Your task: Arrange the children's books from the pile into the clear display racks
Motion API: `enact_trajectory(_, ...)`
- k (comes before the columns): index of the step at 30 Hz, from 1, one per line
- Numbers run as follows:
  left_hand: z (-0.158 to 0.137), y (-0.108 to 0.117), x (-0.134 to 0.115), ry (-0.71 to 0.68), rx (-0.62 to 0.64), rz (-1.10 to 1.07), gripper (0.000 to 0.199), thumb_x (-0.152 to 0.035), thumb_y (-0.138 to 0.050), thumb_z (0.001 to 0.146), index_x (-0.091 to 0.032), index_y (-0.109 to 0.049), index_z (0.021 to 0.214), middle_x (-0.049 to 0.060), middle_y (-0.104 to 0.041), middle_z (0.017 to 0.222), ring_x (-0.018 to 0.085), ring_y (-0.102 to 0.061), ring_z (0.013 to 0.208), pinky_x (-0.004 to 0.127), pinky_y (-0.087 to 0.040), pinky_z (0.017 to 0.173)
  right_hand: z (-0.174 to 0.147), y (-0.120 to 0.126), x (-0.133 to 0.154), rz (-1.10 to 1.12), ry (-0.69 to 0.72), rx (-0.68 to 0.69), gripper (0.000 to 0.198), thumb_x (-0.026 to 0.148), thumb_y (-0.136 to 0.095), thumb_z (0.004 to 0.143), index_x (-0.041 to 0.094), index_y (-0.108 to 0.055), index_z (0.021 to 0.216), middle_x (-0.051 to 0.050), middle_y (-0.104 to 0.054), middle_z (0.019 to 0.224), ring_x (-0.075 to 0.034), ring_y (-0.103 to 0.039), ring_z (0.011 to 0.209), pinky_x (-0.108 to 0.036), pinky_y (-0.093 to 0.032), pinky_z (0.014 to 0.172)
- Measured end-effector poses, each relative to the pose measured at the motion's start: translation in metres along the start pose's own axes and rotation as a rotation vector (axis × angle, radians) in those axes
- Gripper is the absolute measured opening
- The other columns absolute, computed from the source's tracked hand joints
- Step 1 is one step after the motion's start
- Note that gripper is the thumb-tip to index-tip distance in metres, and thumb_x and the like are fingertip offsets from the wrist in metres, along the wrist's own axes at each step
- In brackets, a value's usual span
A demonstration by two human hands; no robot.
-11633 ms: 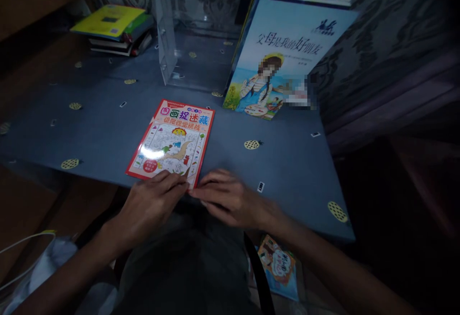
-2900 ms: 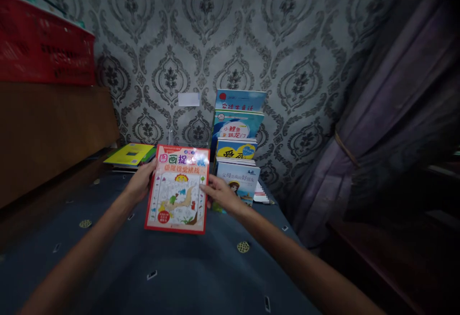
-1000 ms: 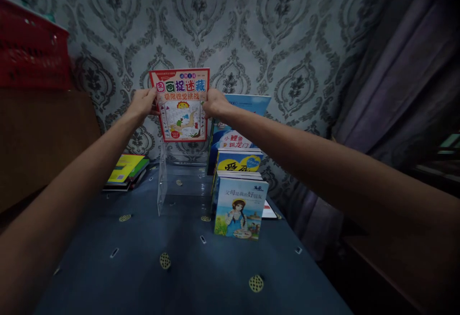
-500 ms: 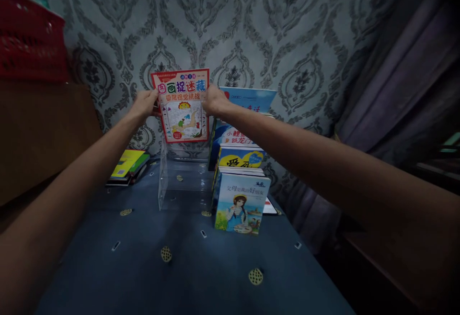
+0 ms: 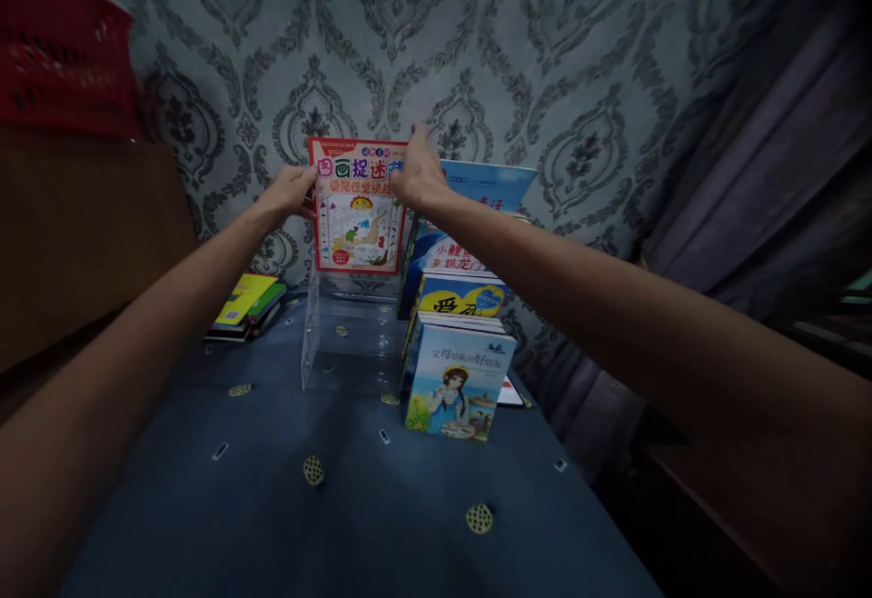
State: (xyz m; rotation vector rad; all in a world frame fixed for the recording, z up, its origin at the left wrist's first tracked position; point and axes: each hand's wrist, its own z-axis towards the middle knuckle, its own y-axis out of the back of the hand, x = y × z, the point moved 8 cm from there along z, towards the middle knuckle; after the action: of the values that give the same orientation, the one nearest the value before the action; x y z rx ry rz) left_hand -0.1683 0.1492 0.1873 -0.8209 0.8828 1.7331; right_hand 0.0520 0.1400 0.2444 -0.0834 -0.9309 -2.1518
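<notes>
A red-bordered children's picture book (image 5: 361,230) stands upright at the top back level of a clear plastic tiered stand (image 5: 311,330). My left hand (image 5: 292,193) is closed on its left edge, with some fingers behind the cover. My right hand (image 5: 421,175) is at the upper right edge, covering part of the title; its fingers are curled, one digit pointing up. Right beside it, several books stand in stepped rows: a blue book (image 5: 490,182) at the back, a yellow-and-blue book (image 5: 463,298), and a light-blue book with a girl in a hat (image 5: 460,384) in front.
A stack of books (image 5: 249,303) lies on the blue patterned tablecloth (image 5: 381,525) at the left. Farther left, a red basket (image 5: 64,57) sits on a brown box (image 5: 95,234). Patterned wallpaper is behind, and a curtain (image 5: 736,180) hangs at the right.
The book has come closer to upright on the stand's back level. My right hand has shifted up along its right edge, with a digit raised; the view has turned slightly.
</notes>
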Motion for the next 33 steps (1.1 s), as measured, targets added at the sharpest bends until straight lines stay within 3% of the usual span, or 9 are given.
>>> enact_trajectory(7,-0.003,-0.007,0.006,-0.006,0.104,0.076,0.043,-0.050,-0.047,0.099,-0.015,-0.062,0.080,0.003,-0.063,0.065,0.013,-0.061,0.058,0.027,-0.058,0.064,-0.012,0.002,0.017,-0.224,-0.096,-0.016,0.021,0.023,-0.049,0.102,0.007,-0.055,0.114,-0.020,-0.050,0.133,-0.038,-0.053,0.130,-0.047,-0.048,0.103)
enact_trajectory(12,-0.005,-0.007,0.008,-0.033,0.135,0.086,0.042,-0.047,-0.046,0.101,-0.015,-0.062,0.081,0.004,-0.065,0.070,0.013,-0.062,0.060,0.032,-0.060,0.069,-0.022,0.005,0.028,-0.337,-0.010,-0.056,0.014,0.019,-0.056,0.098,0.010,-0.058,0.108,-0.019,-0.045,0.135,-0.035,-0.056,0.124,-0.048,-0.049,0.100)
enact_trajectory(17,-0.009,-0.007,0.013,-0.019,0.154,0.128,0.044,-0.049,-0.045,0.100,-0.015,-0.064,0.081,0.005,-0.066,0.070,0.015,-0.063,0.061,0.029,-0.058,0.065,-0.023,0.008,0.031,-0.365,0.106,-0.053,0.015,0.026,-0.054,0.100,0.014,-0.059,0.107,-0.016,-0.049,0.128,-0.036,-0.051,0.126,-0.050,-0.051,0.097)
enact_trajectory(23,-0.017,-0.008,0.022,0.037,0.203,0.134,0.029,-0.038,-0.048,0.099,-0.015,-0.066,0.094,0.004,-0.068,0.079,0.014,-0.064,0.066,0.026,-0.057,0.064,-0.028,0.011,0.039,-0.483,0.070,0.009,0.018,0.015,-0.048,0.100,0.008,-0.060,0.111,-0.019,-0.053,0.130,-0.034,-0.051,0.126,-0.047,-0.048,0.098)
enact_trajectory(27,-0.020,-0.011,0.028,0.060,0.227,0.035,0.021,-0.033,-0.056,0.094,-0.016,-0.065,0.102,0.004,-0.069,0.086,0.014,-0.064,0.071,0.027,-0.058,0.065,-0.028,0.012,0.044,-0.513,0.102,0.053,0.021,0.015,-0.045,0.101,0.010,-0.061,0.115,-0.018,-0.060,0.125,-0.033,-0.055,0.123,-0.047,-0.050,0.096)
enact_trajectory(33,-0.017,-0.018,0.043,0.093,0.200,-0.151,0.018,-0.032,-0.059,0.092,-0.017,-0.064,0.100,0.004,-0.066,0.088,0.014,-0.063,0.072,0.028,-0.060,0.063,-0.028,0.016,0.056,-0.615,0.130,0.086,0.034,0.001,-0.041,0.095,0.010,-0.063,0.120,-0.019,-0.063,0.129,-0.034,-0.058,0.125,-0.049,-0.051,0.100)
